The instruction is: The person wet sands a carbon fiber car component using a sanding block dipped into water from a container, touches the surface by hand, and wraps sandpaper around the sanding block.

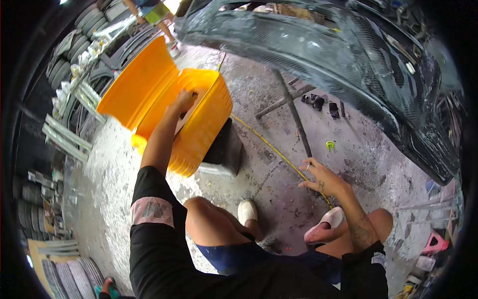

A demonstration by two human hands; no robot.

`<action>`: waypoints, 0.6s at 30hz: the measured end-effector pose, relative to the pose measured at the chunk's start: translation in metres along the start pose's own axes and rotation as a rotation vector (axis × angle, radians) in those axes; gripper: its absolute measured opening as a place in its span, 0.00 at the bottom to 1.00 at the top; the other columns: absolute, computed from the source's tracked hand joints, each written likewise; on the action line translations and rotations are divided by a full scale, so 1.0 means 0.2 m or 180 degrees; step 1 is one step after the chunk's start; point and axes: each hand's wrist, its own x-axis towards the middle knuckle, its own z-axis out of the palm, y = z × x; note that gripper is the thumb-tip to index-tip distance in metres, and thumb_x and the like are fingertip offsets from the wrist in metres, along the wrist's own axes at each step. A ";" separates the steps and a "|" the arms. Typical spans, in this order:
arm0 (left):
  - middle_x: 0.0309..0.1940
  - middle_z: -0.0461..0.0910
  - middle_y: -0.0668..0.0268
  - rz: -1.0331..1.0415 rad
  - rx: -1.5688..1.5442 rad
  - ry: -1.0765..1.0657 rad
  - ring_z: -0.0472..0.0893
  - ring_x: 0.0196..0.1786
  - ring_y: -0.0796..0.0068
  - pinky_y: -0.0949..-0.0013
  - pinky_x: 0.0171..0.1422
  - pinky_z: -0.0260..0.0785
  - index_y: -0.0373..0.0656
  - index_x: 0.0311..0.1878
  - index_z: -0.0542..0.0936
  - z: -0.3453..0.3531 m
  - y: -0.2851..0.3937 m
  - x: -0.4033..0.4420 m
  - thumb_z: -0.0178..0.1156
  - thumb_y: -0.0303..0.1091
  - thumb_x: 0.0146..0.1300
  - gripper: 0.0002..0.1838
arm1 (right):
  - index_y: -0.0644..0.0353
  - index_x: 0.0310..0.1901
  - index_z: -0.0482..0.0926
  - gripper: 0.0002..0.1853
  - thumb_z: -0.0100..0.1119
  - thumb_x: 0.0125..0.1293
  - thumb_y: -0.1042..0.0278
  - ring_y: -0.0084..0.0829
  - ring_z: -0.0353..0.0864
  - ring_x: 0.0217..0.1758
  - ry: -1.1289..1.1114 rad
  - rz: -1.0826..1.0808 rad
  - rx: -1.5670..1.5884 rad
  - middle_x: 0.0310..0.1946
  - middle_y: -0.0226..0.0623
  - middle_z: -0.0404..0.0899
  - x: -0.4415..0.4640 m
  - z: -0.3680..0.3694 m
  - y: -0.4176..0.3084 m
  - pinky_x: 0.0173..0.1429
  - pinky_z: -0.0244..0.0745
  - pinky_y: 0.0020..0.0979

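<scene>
Reaching under way: yellow bin (211, 122), lid (137, 82) raised, is being entered by left hand (185, 101), grasp unclear; nothing is being lifted clear; right hand (326, 179) empty, spread.

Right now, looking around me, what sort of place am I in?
Probably a vehicle body repair shop: there's a large dark vehicle body panel, a row of tires at the side, and a stained, scuffed floor.
</scene>
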 end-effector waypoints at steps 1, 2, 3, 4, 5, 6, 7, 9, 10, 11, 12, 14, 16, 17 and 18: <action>0.56 0.83 0.41 -0.0201 0.0428 -0.0173 0.81 0.57 0.39 0.48 0.57 0.77 0.44 0.51 0.86 0.00 0.10 -0.07 0.57 0.42 0.74 0.15 | 0.62 0.69 0.75 0.35 0.73 0.68 0.50 0.55 0.71 0.75 0.0009 0.0043 0.0020 0.72 0.52 0.67 -0.03 -0.03 0.00 0.76 0.69 0.45; 0.56 0.83 0.41 -0.0292 0.0675 -0.0511 0.80 0.57 0.39 0.48 0.57 0.77 0.44 0.52 0.86 0.08 0.09 -0.07 0.57 0.41 0.74 0.14 | 0.62 0.68 0.76 0.34 0.73 0.68 0.50 0.55 0.71 0.75 0.0004 0.0106 0.0049 0.72 0.51 0.68 -0.07 -0.05 0.00 0.76 0.70 0.45; 0.56 0.83 0.42 -0.0289 0.0819 -0.0743 0.80 0.57 0.39 0.47 0.58 0.76 0.44 0.52 0.86 0.17 0.06 -0.03 0.57 0.41 0.74 0.14 | 0.62 0.68 0.76 0.34 0.73 0.68 0.50 0.55 0.71 0.75 0.0042 0.0176 0.0111 0.72 0.51 0.68 -0.10 -0.08 0.02 0.76 0.70 0.45; 0.55 0.82 0.42 -0.0279 0.0912 -0.0855 0.80 0.58 0.39 0.47 0.59 0.76 0.44 0.53 0.85 0.24 0.01 -0.02 0.57 0.40 0.74 0.14 | 0.62 0.67 0.76 0.33 0.73 0.67 0.50 0.55 0.72 0.74 0.0097 0.0240 0.0107 0.72 0.52 0.68 -0.13 -0.10 0.03 0.76 0.70 0.45; 0.55 0.82 0.42 -0.0288 0.1002 -0.0917 0.79 0.58 0.39 0.47 0.59 0.76 0.44 0.54 0.85 0.30 -0.03 -0.03 0.57 0.40 0.74 0.14 | 0.63 0.66 0.77 0.33 0.74 0.67 0.51 0.55 0.73 0.73 0.0123 0.0294 0.0105 0.72 0.52 0.68 -0.15 -0.09 0.04 0.75 0.70 0.45; 0.55 0.82 0.43 -0.0273 0.1059 -0.0908 0.79 0.58 0.39 0.47 0.60 0.75 0.44 0.55 0.84 0.36 -0.08 -0.04 0.57 0.39 0.74 0.14 | 0.63 0.66 0.77 0.33 0.74 0.67 0.51 0.55 0.73 0.73 0.0125 0.0323 0.0159 0.72 0.52 0.68 -0.16 -0.08 0.06 0.75 0.70 0.45; 0.54 0.82 0.43 -0.0220 0.1113 -0.0840 0.78 0.58 0.39 0.47 0.60 0.75 0.44 0.55 0.84 0.37 -0.11 -0.06 0.57 0.38 0.75 0.14 | 0.63 0.66 0.77 0.33 0.73 0.67 0.51 0.55 0.73 0.73 0.0144 0.0329 0.0058 0.72 0.51 0.68 -0.17 -0.09 0.09 0.75 0.71 0.45; 0.54 0.82 0.44 -0.0065 0.1167 -0.0591 0.77 0.59 0.38 0.46 0.62 0.74 0.44 0.57 0.83 0.35 -0.17 -0.12 0.57 0.37 0.75 0.14 | 0.63 0.66 0.77 0.33 0.73 0.67 0.51 0.55 0.73 0.72 0.0157 0.0340 -0.0020 0.72 0.51 0.68 -0.18 -0.10 0.11 0.74 0.71 0.45; 0.54 0.82 0.44 0.0101 0.1168 -0.0353 0.77 0.59 0.38 0.46 0.62 0.74 0.44 0.58 0.82 0.32 -0.20 -0.14 0.58 0.37 0.75 0.14 | 0.63 0.65 0.77 0.32 0.73 0.67 0.51 0.55 0.74 0.72 0.0185 0.0289 0.0016 0.71 0.50 0.69 -0.16 -0.11 0.11 0.74 0.71 0.45; 0.53 0.81 0.45 0.0311 0.1130 -0.0045 0.77 0.60 0.38 0.46 0.63 0.74 0.44 0.58 0.82 0.25 -0.19 -0.16 0.58 0.36 0.75 0.14 | 0.63 0.65 0.78 0.32 0.73 0.67 0.51 0.54 0.74 0.71 0.0216 0.0223 0.0055 0.71 0.49 0.69 -0.15 -0.10 0.09 0.74 0.71 0.44; 0.53 0.81 0.45 0.0547 0.1090 0.0302 0.76 0.60 0.38 0.46 0.64 0.73 0.44 0.59 0.82 0.15 -0.19 -0.16 0.58 0.35 0.75 0.14 | 0.63 0.65 0.78 0.32 0.73 0.67 0.51 0.54 0.74 0.71 0.0223 0.0175 0.0078 0.71 0.49 0.69 -0.13 -0.11 0.08 0.74 0.71 0.44; 0.53 0.80 0.46 0.0753 0.0916 0.0825 0.76 0.60 0.39 0.46 0.63 0.74 0.44 0.62 0.80 -0.09 -0.07 -0.19 0.59 0.33 0.75 0.16 | 0.65 0.65 0.78 0.31 0.73 0.67 0.53 0.52 0.78 0.68 0.0285 -0.0030 0.0077 0.66 0.48 0.73 -0.11 -0.12 0.04 0.69 0.75 0.45; 0.51 0.80 0.49 0.0894 0.0660 0.1190 0.78 0.56 0.43 0.50 0.61 0.75 0.42 0.66 0.79 -0.39 0.19 -0.25 0.61 0.32 0.74 0.19 | 0.65 0.64 0.78 0.31 0.73 0.67 0.53 0.52 0.78 0.67 0.0269 -0.0134 0.0158 0.66 0.48 0.73 -0.08 -0.09 0.00 0.69 0.75 0.45; 0.49 0.81 0.52 0.1026 0.0524 0.1386 0.80 0.54 0.45 0.53 0.59 0.76 0.40 0.67 0.79 -0.51 0.31 -0.28 0.62 0.32 0.74 0.20 | 0.65 0.64 0.79 0.30 0.73 0.67 0.52 0.52 0.79 0.66 0.0299 -0.0215 0.0207 0.65 0.49 0.74 -0.06 -0.07 -0.01 0.69 0.75 0.45; 0.49 0.81 0.52 0.1019 0.0547 0.1380 0.80 0.54 0.45 0.53 0.59 0.76 0.40 0.67 0.79 -0.64 0.45 -0.29 0.62 0.32 0.74 0.20 | 0.65 0.64 0.79 0.30 0.73 0.67 0.52 0.52 0.79 0.66 0.0298 -0.0234 0.0222 0.65 0.49 0.74 -0.05 -0.06 -0.02 0.69 0.75 0.45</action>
